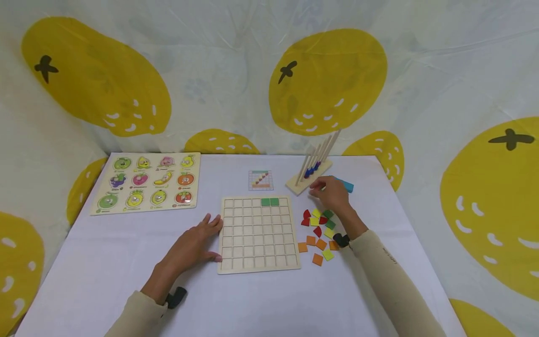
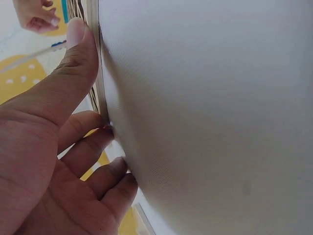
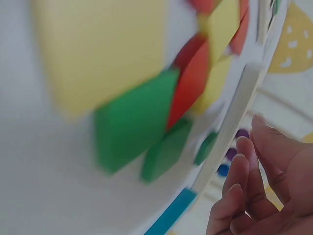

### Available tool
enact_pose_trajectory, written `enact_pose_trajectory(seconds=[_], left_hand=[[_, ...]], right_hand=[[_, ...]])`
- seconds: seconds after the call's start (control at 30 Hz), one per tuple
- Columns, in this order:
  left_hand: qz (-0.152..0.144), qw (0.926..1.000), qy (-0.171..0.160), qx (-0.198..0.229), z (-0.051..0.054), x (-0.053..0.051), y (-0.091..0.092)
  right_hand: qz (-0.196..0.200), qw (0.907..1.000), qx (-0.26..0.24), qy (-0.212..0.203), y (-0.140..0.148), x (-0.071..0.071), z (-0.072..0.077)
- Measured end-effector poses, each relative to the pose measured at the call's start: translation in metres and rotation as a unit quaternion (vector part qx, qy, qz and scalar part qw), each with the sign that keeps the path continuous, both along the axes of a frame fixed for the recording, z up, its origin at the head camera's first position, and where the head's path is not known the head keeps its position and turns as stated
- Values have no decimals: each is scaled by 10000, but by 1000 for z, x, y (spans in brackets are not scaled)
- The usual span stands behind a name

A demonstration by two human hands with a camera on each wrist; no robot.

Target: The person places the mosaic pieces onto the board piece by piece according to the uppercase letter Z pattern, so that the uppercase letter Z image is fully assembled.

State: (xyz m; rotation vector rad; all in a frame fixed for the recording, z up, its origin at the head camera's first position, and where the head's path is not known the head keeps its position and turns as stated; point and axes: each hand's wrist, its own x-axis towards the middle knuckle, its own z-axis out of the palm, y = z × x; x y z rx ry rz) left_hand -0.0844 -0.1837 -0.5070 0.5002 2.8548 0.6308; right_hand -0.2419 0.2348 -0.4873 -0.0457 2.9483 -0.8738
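Currently the spread left hand [image 1: 190,244] touches a grid board [image 1: 258,241], right hand [image 1: 334,194] loosely curled.

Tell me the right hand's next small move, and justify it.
Probably, the right hand should come down and pinch a loose green tile. It appears to hold nothing, and that tile lies close by; two placed green tiles sit in the top row of the board with bare cells on either side. The left hand touches the board's left edge.

Draped play space, fruit-print fabric walls [image 1: 328,84], white-covered table [image 1: 252,304], wooden grid board [image 1: 258,235], fruit puzzle [image 1: 171,201]
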Motion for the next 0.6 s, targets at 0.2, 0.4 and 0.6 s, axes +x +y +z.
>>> enact_pose_trajectory(seconds=[0.2, 0.4, 0.6], left_hand=[[17, 10000, -53, -29, 0, 0, 1], [32, 10000, -42, -79, 1, 0, 1], [4, 9999, 42, -132, 1, 0, 2]], right_hand=[[-262, 9996, 79, -107, 20, -5, -2], [-426, 9986, 180, -259, 28, -11, -5], [-462, 9975, 310, -430, 27, -15, -12]])
